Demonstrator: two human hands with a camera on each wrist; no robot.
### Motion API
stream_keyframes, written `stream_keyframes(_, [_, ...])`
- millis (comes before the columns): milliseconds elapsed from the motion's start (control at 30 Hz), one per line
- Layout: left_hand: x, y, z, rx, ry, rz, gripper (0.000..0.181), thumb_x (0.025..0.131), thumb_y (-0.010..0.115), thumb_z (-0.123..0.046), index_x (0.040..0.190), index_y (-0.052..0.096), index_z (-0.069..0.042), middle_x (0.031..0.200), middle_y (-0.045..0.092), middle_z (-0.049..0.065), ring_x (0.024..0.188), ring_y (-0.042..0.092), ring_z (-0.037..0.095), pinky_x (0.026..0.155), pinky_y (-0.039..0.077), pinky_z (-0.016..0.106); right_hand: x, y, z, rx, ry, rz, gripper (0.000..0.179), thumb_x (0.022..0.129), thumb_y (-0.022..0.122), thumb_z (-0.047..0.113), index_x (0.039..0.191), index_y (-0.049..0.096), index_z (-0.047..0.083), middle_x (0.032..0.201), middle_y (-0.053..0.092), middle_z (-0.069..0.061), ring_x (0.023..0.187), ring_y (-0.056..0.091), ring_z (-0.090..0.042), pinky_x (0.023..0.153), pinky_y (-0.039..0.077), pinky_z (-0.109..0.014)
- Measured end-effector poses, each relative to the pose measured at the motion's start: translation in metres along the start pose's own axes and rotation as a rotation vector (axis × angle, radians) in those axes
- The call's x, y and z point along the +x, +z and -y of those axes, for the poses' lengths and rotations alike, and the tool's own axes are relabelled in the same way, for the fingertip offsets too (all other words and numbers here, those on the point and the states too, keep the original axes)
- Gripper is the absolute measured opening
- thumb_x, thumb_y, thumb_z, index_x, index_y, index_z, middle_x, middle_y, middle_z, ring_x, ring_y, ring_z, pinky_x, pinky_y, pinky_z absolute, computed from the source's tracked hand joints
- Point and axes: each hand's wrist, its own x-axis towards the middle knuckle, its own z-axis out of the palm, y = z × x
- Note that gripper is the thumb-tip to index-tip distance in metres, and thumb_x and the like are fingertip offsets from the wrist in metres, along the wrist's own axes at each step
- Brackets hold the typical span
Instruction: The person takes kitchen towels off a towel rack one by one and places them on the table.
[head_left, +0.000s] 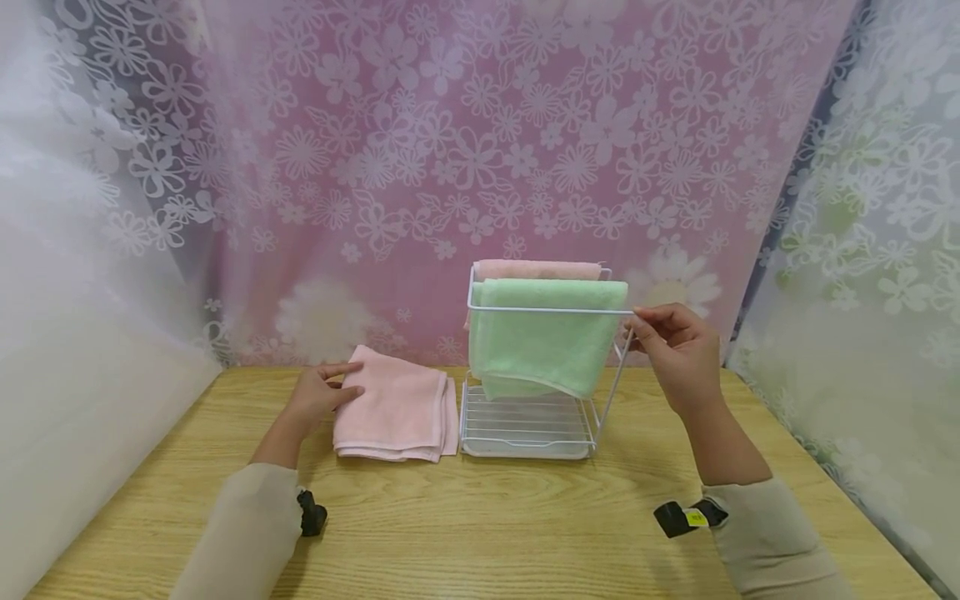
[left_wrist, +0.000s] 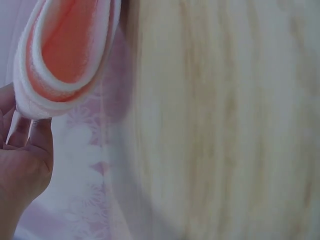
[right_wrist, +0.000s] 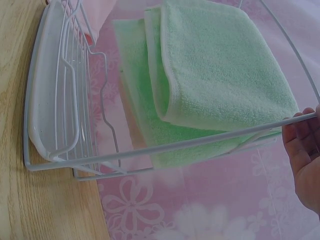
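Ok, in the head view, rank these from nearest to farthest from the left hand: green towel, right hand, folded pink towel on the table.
1. Folded pink towel, on the table, touching the left hand.
2. Green towel, farther right, hanging on the white rack.
3. Right hand, farthest right, pinching the white rack's front top corner.

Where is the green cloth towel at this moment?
In the head view, the green cloth towel hangs on the white wire rack, right of the folded pink towel on the wooden table.

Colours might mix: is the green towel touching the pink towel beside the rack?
Apart: the head view shows a gap between the green towel and pink towel.
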Motion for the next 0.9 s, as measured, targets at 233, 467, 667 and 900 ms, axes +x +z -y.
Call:
stream_keyframes(233, [0.008, 0.004, 0.008, 0.051, 0.007, -0.014, 0.049, 0.089, 0.073, -0.01, 0.136, 0.058, -0.009, 0.156, 0.028, 0.019, 0.119, 0.052, 0.038, 0.068, 0.054, 0.028, 0.0, 0.0, 0.001, -0.012, -0.009, 0.003, 0.014, 0.089, 0.064, -0.009, 0.097, 0.061, -0.02, 0.082, 0.07, -0.01, 0.069, 0.066, -0.015, 0.064, 0.057, -0.026])
stream_keyframes(467, [0.016, 0.007, 0.016, 0.097, -0.003, -0.002, 0.052, 0.088, 0.073, -0.007, 0.138, 0.057, -0.01, 0.154, 0.032, 0.018, 0.117, 0.052, 0.037, 0.07, 0.054, 0.027, 0.0, -0.001, 0.001, -0.022, -0.008, 0.012, 0.016, 0.089, 0.064, -0.007, 0.098, 0.061, -0.019, 0.083, 0.07, -0.013, 0.069, 0.066, -0.018, 0.065, 0.057, -0.026])
stream_keyframes(667, [0.017, 0.009, 0.018, 0.13, 0.003, 0.022, 0.055, 0.086, 0.074, -0.003, 0.138, 0.055, -0.006, 0.15, 0.035, 0.023, 0.115, 0.052, 0.038, 0.074, 0.056, 0.033, 0.0, -0.001, 0.001, 0.002, 0.003, 0.019, 0.015, 0.09, 0.064, -0.007, 0.098, 0.06, -0.019, 0.082, 0.07, -0.008, 0.07, 0.067, -0.018, 0.065, 0.057, -0.026])
stream_keyframes(900, [0.015, 0.003, 0.015, 0.209, -0.009, -0.012, 0.055, 0.086, 0.074, -0.006, 0.138, 0.056, -0.006, 0.136, 0.051, 0.027, 0.121, 0.053, 0.04, 0.083, 0.056, 0.041, -0.001, -0.001, 0.001, 0.022, 0.008, 0.013, 0.016, 0.09, 0.064, -0.008, 0.098, 0.059, -0.02, 0.082, 0.071, -0.008, 0.07, 0.067, -0.019, 0.064, 0.057, -0.026])
